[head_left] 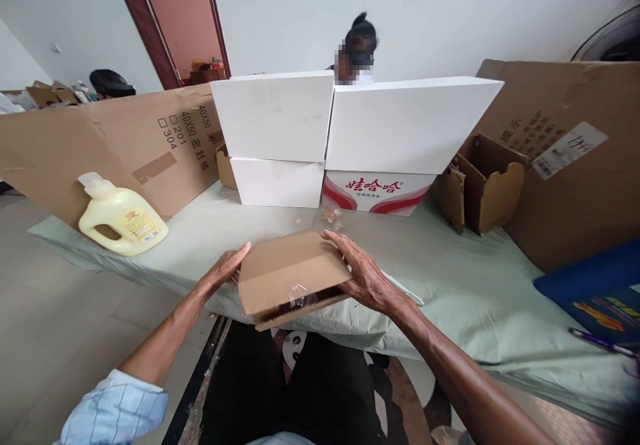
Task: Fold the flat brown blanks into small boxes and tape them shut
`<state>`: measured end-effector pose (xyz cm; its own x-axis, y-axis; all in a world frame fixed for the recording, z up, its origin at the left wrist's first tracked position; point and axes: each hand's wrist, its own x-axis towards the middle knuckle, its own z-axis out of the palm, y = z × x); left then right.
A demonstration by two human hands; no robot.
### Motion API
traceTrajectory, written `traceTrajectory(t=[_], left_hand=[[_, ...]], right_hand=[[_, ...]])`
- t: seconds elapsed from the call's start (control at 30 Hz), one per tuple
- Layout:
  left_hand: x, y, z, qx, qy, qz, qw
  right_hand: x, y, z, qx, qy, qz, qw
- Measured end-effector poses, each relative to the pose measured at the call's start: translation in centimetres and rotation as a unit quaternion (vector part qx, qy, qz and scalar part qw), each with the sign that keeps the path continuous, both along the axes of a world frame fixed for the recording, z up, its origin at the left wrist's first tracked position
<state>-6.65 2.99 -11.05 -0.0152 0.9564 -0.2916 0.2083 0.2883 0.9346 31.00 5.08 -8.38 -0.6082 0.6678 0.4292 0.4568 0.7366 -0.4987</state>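
A small flat brown cardboard box (290, 272) sits between my hands at the near edge of a pale green cloth-covered surface (450, 278). Clear tape remnants hang at its front opening. My left hand (227, 268) presses against the box's left side, fingers stretched along it. On the right side, my right hand (363, 272) grips the box, with fingers laid over its top edge. The box's front flap gapes slightly, showing something dark inside.
A pale yellow detergent jug (123, 215) lies at the left. White boxes (350, 132) are stacked behind, one printed in red. An open brown carton (487, 185) stands right, and large cardboard sheets (575, 158) lean around. Another person sits behind the white boxes. A blue item (595, 285) lies far right.
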Motion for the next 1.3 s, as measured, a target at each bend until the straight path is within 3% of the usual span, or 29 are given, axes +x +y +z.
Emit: traceTrajectory(t=[0.17, 0.33, 0.43, 0.53, 0.77, 0.87, 1.0, 1.17, 1.3], left_hand=[[0.0, -1.8, 1.5, 0.135, 0.042, 0.05, 0.989], [-0.2, -4.4, 4.7, 0.261, 0.049, -0.045, 0.963], [0.4, -5.2, 6.7, 0.318, 0.027, -0.038, 0.947], [1.2, -4.9, 7.5, 0.38, 0.011, -0.02, 0.925], [2.2, -4.1, 6.3, 0.417, 0.047, 0.005, 0.908], [2.5, -4.7, 6.0, 0.386, 0.044, 0.023, 0.921], [2.4, -5.2, 5.4, 0.299, 0.087, -0.023, 0.95], [1.3, -5.1, 4.4, 0.333, 0.109, -0.077, 0.934], [0.6, -5.7, 4.4, 0.306, 0.104, -0.095, 0.942]], right_hand=[[-0.5, 1.6, -0.3, -0.013, -0.016, -0.017, 1.0], [-2.6, 2.7, 2.4, -0.033, -0.029, -0.05, 0.998], [-3.6, 3.2, 4.1, -0.087, -0.018, -0.09, 0.992], [-4.2, 3.9, 4.6, -0.164, -0.017, -0.086, 0.983], [-4.3, 4.4, 4.0, -0.214, 0.01, -0.077, 0.974], [-4.2, 4.1, 3.9, -0.222, 0.029, -0.066, 0.972], [-3.6, 4.0, 3.5, -0.22, 0.026, -0.067, 0.973], [-2.4, 3.4, 4.0, -0.169, 0.051, -0.026, 0.984], [-2.4, 2.3, 5.1, -0.124, 0.06, 0.001, 0.99]])
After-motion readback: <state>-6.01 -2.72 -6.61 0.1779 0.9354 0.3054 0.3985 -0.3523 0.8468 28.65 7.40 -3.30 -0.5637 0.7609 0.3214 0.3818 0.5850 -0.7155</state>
